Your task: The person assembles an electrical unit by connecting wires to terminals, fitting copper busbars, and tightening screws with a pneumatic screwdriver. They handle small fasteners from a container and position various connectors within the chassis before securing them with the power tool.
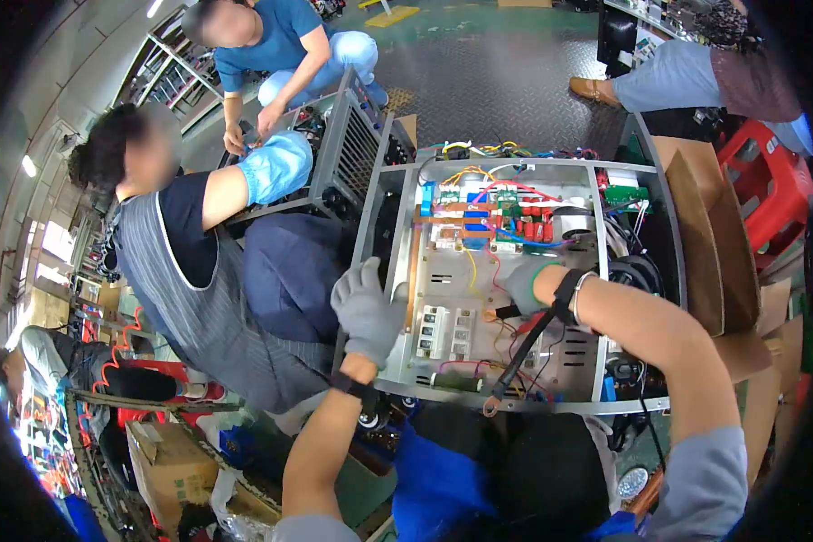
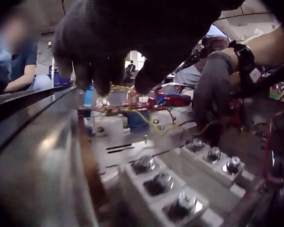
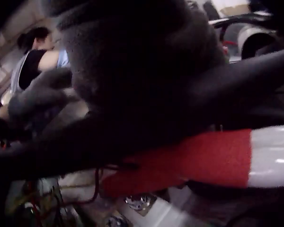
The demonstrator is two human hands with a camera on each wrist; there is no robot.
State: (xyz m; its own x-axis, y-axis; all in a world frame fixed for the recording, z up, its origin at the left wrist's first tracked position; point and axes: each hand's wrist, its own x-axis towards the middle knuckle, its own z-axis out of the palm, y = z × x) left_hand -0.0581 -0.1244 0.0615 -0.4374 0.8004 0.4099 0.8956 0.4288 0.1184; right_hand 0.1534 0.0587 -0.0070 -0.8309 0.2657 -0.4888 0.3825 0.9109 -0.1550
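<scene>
My gloved left hand [image 1: 368, 312] is at the left rail of an open metal cabinet [image 1: 515, 406], fingers spread and slightly bent, nothing seen in them. In the left wrist view that glove [image 2: 128, 42] looms above white terminal blocks [image 2: 158, 182]. Over the cabinet's middle, my gloved right hand [image 1: 526, 285] points down among thin wires; its fingertips are hidden. A thick black cable [image 1: 524, 357] with a ring lug [image 1: 490, 407] runs below the right wrist. In the right wrist view the dark glove [image 3: 146, 61] is close to black cable and a red sleeve [image 3: 194, 161].
Red capacitors [image 1: 531, 221], green boards and coloured wires fill the cabinet's far part. Black cable coils [image 1: 637, 275] lie on its right side. A person in a striped vest [image 1: 190, 262] sits at left; another crouches by a second cabinet [image 1: 334, 154]. Cardboard [image 1: 709, 235] and a red stool [image 1: 768, 185] stand right.
</scene>
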